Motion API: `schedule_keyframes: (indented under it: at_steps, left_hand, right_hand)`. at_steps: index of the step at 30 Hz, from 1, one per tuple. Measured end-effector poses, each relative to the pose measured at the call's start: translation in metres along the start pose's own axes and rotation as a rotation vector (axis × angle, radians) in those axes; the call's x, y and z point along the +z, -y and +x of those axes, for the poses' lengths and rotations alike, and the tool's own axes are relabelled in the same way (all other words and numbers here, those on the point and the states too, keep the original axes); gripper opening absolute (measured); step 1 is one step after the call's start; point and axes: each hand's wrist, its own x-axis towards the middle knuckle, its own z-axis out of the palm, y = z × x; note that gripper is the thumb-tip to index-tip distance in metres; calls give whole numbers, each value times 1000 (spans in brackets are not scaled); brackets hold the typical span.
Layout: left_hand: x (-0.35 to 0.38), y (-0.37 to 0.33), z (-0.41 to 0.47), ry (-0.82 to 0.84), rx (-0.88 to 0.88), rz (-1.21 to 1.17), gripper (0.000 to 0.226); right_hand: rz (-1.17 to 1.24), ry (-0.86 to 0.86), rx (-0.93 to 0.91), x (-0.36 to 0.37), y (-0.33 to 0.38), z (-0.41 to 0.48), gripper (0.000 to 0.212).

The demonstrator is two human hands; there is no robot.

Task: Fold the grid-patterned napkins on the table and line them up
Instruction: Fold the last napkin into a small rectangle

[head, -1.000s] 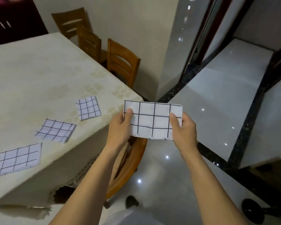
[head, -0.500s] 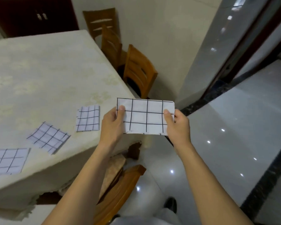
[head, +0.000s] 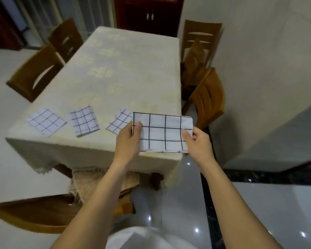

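I hold a white napkin with a black grid [head: 162,133], folded into a rectangle, above the near right corner of the table [head: 129,72]. My left hand [head: 128,141] grips its left edge and my right hand [head: 197,142] its right edge, thumbs on top. Three smaller folded grid napkins lie in a row along the table's near edge: the left one [head: 46,121], the middle one [head: 84,120], and the right one [head: 119,121], partly hidden behind my left hand and the held napkin.
The table wears a cream cloth with a faint floral print. Wooden chairs stand on the left [head: 38,72], on the right [head: 203,83] and tucked in at the near side [head: 34,214]. A dark cabinet [head: 148,13] is behind. Glossy floor all around.
My view has swung left, so the table now sits straight ahead. The held napkin has come over the table's near right corner. Both hands keep the same grip.
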Motion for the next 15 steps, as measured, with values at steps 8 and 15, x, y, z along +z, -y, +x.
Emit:
schedule_keyframes:
  at_steps: [8,15]
  left_hand:
    - [29,30,44,-48,-112,104,38]
    - [58,76,78,8,-265,119,18]
  right_hand:
    - [-111,158,69,12,-46,66,10]
    - [-258,192,181,30,-95,125,16]
